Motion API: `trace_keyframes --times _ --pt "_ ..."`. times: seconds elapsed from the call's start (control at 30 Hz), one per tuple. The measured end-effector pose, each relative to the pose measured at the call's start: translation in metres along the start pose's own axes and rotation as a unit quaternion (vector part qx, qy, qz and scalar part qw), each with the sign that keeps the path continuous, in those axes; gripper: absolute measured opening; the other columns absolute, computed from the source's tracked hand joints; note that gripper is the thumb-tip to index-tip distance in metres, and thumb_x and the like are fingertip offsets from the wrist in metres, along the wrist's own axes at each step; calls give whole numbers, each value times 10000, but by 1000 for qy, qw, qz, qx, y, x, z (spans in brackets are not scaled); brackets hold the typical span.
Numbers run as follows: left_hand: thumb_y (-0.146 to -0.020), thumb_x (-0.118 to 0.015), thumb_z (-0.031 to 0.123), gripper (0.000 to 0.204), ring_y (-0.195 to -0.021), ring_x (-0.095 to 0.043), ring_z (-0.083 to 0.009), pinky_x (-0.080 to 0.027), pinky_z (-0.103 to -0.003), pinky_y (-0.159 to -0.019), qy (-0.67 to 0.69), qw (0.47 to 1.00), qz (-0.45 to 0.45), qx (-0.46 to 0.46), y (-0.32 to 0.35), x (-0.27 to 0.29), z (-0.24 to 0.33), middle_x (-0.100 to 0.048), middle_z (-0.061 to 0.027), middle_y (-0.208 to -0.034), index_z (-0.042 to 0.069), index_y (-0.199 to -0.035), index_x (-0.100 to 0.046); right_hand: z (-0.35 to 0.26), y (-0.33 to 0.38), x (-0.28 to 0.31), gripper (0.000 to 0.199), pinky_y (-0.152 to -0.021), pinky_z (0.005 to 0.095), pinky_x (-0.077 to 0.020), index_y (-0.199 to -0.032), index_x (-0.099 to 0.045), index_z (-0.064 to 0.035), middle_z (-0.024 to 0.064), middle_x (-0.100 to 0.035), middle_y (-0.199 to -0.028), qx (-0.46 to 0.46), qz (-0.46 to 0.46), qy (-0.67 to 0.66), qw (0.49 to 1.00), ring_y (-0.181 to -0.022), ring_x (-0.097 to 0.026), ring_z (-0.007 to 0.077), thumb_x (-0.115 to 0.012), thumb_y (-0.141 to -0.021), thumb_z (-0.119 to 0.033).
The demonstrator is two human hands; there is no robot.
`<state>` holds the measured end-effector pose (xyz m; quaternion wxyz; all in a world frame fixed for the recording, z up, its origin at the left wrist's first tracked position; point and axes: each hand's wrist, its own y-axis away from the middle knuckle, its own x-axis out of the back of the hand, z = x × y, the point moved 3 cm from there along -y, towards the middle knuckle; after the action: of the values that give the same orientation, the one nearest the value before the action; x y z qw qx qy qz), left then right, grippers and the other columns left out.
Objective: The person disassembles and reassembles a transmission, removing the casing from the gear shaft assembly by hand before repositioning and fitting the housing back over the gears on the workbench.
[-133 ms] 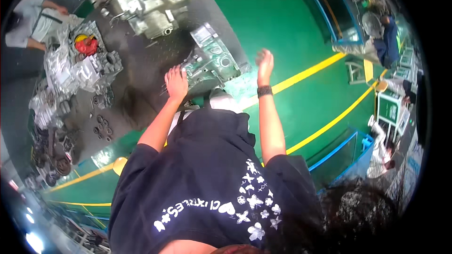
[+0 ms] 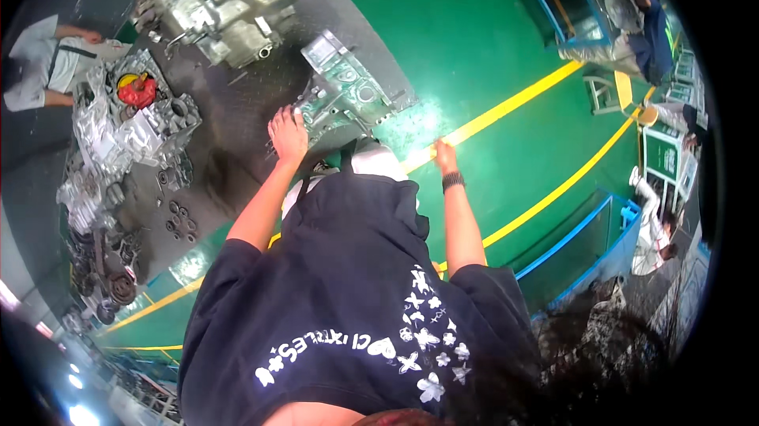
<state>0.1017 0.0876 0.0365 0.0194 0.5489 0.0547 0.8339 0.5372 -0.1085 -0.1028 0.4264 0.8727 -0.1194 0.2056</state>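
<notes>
A grey metal gear housing [image 2: 348, 82] with round bores lies on the dark floor mat in front of me. My left hand [image 2: 288, 133] rests at its near left edge, fingers stretched out and lying close together. What is under those fingertips is hidden. My right hand [image 2: 445, 157], with a dark band at the wrist, hangs in the air right of the housing, apart from it. Its fingers are foreshortened, and I see no object in it.
A large metal gearbox [image 2: 221, 3] stands at the far left. Beyond my left arm are more castings [image 2: 126, 130] with a red part [image 2: 137, 90], and several small rings [image 2: 181, 222]. A person [image 2: 67, 58] sits at the far left. Blue-framed panels [image 2: 581, 248] stand at right.
My right hand has drawn back toward me, away from the housing's far right side. The left hand stays at the housing's edge. The whole view has shifted slightly.
</notes>
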Motion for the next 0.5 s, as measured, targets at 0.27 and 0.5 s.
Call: trace_keyframes --times 0.27,0.5 --pt "-1049 -216 452 597 -1062 -607 -418 -461 -497 -928 -45 983 -118 132 -34 18 -29 -665 -209 -1133 84 -1168 -670 85 113 -67 547 -770 380 -500 -1262 -579 -20 145 -698 -1114 -264 37 -221 938 -882 -666 266 -440 -981 -468" --pt "-1048 -225 433 567 -1085 -611 -390 -457 -473 -933 -68 980 -99 160 -30 18 -34 -675 -177 -1152 131 -1199 -680 -141 81 -116 369 -879 273 -495 -1305 -566 3 132 -646 -1235 71 1 -352 933 -1029 -643 178 -521 -1008 -211"
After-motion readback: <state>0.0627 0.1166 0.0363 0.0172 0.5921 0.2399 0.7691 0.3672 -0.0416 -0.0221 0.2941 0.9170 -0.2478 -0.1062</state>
